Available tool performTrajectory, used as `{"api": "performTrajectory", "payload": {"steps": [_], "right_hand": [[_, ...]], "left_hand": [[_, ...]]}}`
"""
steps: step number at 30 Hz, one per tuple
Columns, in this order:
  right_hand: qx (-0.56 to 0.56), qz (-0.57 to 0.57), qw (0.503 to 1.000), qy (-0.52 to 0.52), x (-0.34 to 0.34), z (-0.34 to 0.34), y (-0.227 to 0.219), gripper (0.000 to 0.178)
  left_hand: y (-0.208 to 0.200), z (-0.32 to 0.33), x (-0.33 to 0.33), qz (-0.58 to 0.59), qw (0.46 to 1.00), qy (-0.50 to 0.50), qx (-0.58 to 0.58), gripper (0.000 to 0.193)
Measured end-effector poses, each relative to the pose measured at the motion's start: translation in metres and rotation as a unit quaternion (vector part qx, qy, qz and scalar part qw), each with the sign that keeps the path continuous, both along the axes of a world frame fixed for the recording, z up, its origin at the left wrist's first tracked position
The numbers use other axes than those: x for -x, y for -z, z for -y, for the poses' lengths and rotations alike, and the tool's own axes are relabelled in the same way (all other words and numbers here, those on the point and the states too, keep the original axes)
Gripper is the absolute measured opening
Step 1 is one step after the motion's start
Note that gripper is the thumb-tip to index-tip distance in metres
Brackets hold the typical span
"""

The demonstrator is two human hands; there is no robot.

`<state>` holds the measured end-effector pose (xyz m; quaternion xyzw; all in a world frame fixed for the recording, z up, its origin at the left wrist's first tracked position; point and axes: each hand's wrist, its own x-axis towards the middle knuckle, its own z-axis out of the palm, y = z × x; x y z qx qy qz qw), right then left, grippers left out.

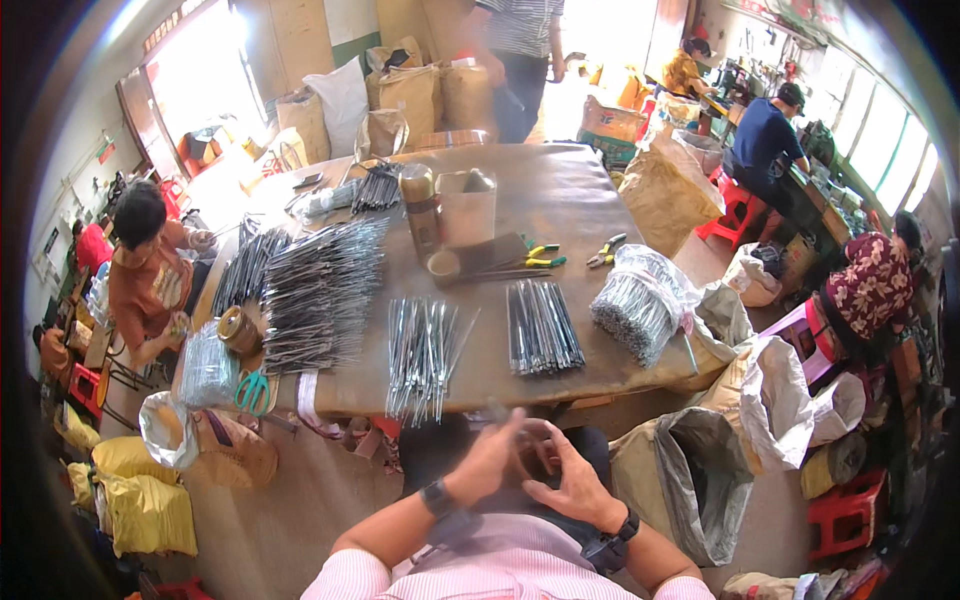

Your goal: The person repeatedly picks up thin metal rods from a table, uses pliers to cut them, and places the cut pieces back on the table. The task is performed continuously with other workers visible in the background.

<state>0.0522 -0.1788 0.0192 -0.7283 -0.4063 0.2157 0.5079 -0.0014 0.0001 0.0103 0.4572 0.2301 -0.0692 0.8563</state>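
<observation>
My left hand (488, 462) and my right hand (578, 482) are raised close together over my lap, just short of the table's near edge. Motion smears the left hand's fingers. The right hand's fingers curl toward it around a blurred dark brown shape (537, 455), too unclear to name. On the table ahead lie a loose bundle of thin metal rods (425, 350) and a neater bundle of similar rods (543, 328). A thick bundle (645, 300) wrapped in clear plastic lies to their right.
A large rod pile (325, 290), teal-handled scissors (253, 392), a brown tape roll (238, 330), yellow-handled pliers (545, 256) and a plastic container (467, 208) occupy the table (560, 190). An open sack (700, 480) stands at my right. A person (150, 275) sits at the left.
</observation>
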Motion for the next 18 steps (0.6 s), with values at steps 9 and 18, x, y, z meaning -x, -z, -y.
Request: {"api": "performTrajectory", "payload": {"steps": [9,18], "right_hand": [[-0.109,-0.205,0.963,0.137,0.007,0.004,0.026,0.089],[-0.261,-0.536,0.792,0.135,0.001,0.063,0.036,0.049]], "left_hand": [[-0.017,-0.025,-0.042,0.189,0.88,0.216,-0.378,0.041],[0.05,-0.124,-0.075,0.023,0.514,0.188,-0.837,0.05]]}}
